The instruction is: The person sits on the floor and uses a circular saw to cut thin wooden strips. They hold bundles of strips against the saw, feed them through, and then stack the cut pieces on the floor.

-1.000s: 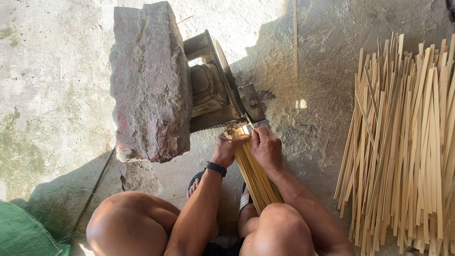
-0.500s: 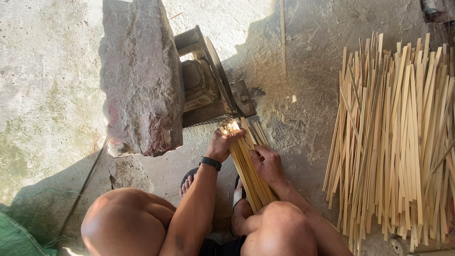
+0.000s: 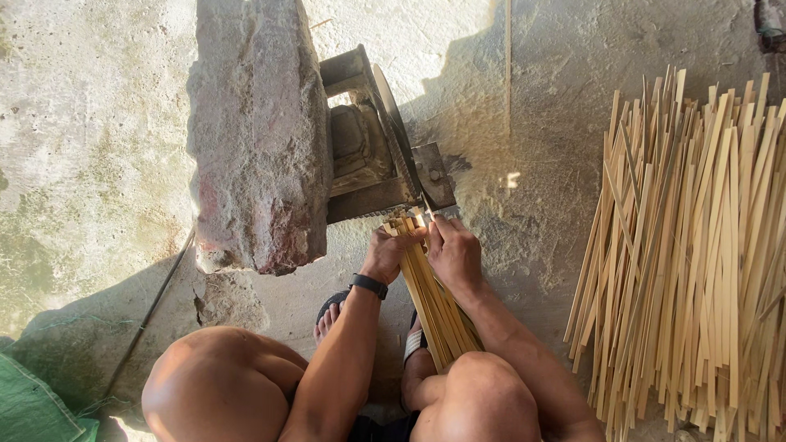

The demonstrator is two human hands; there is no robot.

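Head view looks straight down on a squatting person, and both hands are wrapped around a bundle of bamboo strips (image 3: 434,303). Left hand (image 3: 386,254) grips it from the left side, wrist ringed by a black wristband (image 3: 369,286); right hand (image 3: 455,252) clamps it from the right, fingers curled over the top. The two hands sit side by side, nearly touching, closed tight on the bundle's far end.

That bundle runs lengthwise away from the body, from between the knees up and slightly left toward the saw blade (image 3: 395,135). Its front tips poke out just beyond the fingers and sit right at the blade's near edge, beside the small metal guard plate (image 3: 434,174). Right hand looks a touch nearer the blade than the left.

Saw housing sits against a big rough stone block (image 3: 258,139) on the concrete floor (image 3: 90,123). Well off to the right lies a large loose pile of bamboo strips (image 3: 696,254), untouched. A green sack (image 3: 33,405) peeks in at the lower left corner.
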